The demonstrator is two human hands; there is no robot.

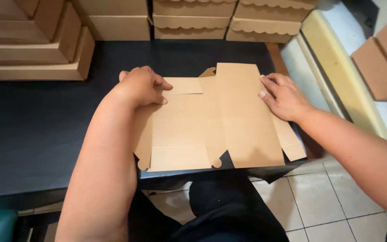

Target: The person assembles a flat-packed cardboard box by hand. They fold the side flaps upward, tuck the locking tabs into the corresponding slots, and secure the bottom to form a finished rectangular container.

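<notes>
A flat, unfolded brown cardboard box blank (211, 125) lies on the dark tabletop (36, 130), its near edge reaching the table's front edge. My left hand (142, 86) presses down on the blank's upper left part, fingers curled over a small flap. My right hand (283, 96) rests flat on the blank's right side, fingers spread along the edge of the tall middle panel. Both forearms reach in from the bottom of the view.
Stacks of assembled brown boxes (36, 45) stand at the back left, and more with scalloped lids (229, 20) at the back. Other boxes (384, 58) lie on a ledge at the right. White floor tiles (328, 201) and my dark-clothed knee (220, 201) show below.
</notes>
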